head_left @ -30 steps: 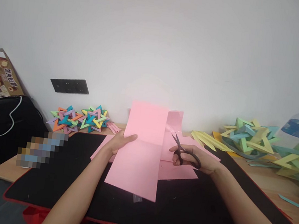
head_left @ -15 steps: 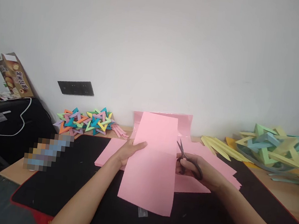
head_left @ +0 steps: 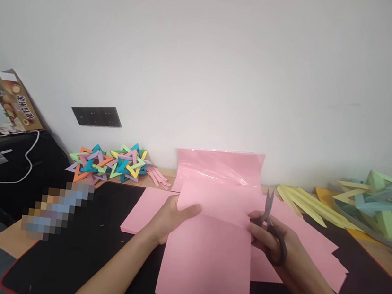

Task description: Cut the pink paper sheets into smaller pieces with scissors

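Observation:
A pink sheet of paper point(head_left: 206, 263) is held upright in front of me, with a faint crease across it. My left hand point(head_left: 173, 218) pinches its left edge, thumb on the front. On the right edge, my right hand point(head_left: 270, 237) has its fingertips against the paper and also holds dark-handled scissors point(head_left: 269, 208), whose blades point up, slightly apart. Behind the held sheet lie more pink sheets, a stack point(head_left: 144, 207) to the left and spread sheets point(head_left: 306, 241) to the right. A pink pack in clear film point(head_left: 220, 164) leans against the wall.
Colourful folded paper stars point(head_left: 128, 162) and pink strips point(head_left: 158, 177) sit at the back left. Yellow strips point(head_left: 303, 205) and a larger pale paper star point(head_left: 385, 203) are at the right. A black mat point(head_left: 77, 242) covers the table. A snack box point(head_left: 17, 101) stands far left.
The held sheet has come lower and nearer, and a crease now shows across it. My right hand has moved right and down with the scissors. The view has shifted slightly.

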A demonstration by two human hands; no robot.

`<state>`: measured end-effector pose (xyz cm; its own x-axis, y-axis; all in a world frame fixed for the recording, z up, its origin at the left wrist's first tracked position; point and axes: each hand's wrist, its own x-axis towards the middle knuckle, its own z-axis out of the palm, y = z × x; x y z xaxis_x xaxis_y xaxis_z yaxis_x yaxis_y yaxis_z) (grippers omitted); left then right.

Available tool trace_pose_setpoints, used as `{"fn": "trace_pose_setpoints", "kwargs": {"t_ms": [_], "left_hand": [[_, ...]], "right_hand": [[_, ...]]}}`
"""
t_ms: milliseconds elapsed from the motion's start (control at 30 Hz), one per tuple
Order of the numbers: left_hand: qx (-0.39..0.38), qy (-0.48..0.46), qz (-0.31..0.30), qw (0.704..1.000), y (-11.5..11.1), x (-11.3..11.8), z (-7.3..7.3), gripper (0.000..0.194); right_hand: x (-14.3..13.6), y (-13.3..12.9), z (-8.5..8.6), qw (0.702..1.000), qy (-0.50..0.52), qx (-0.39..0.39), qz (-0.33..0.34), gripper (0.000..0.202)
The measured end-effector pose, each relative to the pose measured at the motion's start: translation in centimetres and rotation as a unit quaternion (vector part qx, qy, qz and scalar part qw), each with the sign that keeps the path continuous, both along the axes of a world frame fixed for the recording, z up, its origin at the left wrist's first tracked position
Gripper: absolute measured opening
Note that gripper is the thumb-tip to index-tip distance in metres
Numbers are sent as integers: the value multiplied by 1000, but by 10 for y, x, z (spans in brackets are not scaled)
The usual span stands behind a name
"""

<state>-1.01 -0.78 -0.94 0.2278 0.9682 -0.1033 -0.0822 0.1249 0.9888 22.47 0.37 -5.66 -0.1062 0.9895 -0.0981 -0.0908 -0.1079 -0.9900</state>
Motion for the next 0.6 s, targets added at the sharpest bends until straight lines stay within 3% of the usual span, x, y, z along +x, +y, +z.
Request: {"fn": "trace_pose_setpoints", "kwargs": {"t_ms": [167,333,400,533,600], "left_hand": [[2,17,-10,1000,0,-4,4,36],[-17,20,3,1000,6,-5,-8,36],[-48,1,7,999,6,-4,-14,37],[-161,-73,12,984,4,-1,-26,41],[-214,-100,17,972,5,-1,-31,42]], "right_hand": [[-2,-2,4,999,-22,15,-28,43],[-4,2,-2,995,-87,-43,-2,46],[-4,4,-12,988,-125,-81,35,46],[-2,5,-30,981,-159,-112,26,44],[-2,3,-32,984,-163,-74,10,38]]}}
